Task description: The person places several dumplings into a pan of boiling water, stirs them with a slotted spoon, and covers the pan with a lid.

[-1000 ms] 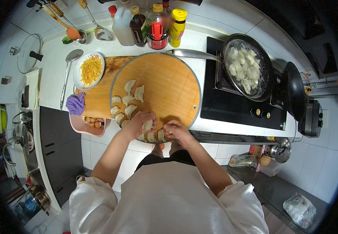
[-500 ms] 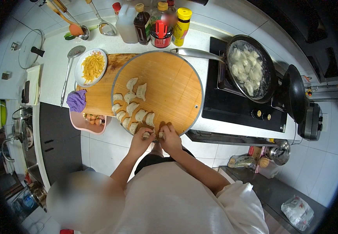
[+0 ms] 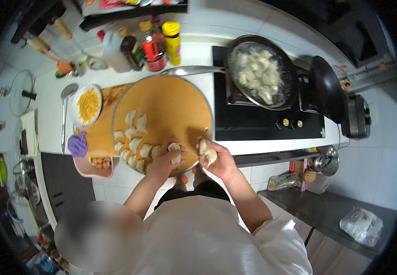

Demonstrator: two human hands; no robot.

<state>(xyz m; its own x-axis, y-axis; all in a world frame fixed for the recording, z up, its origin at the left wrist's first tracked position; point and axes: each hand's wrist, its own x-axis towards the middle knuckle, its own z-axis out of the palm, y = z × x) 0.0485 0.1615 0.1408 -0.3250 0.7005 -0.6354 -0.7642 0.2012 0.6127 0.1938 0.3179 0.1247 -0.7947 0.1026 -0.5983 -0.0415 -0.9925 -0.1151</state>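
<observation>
Dumplings (image 3: 209,155) lie inside left grip (image 3: 164,160) and right grip (image 3: 225,163).

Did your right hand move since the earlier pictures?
Yes: judged against the round wooden board, the right hand has moved right, toward the black stove's side.

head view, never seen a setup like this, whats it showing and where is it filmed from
There's no machine: a person works with bare hands, filmed from above by a wide camera worn on their head, so straight edges bend. The left hand holds a pale dumpling; the right hand holds at least one more. Other dumplings lie on the left part of a round wooden board. To its right, a pan of pale pieces sits on a black stove.
</observation>
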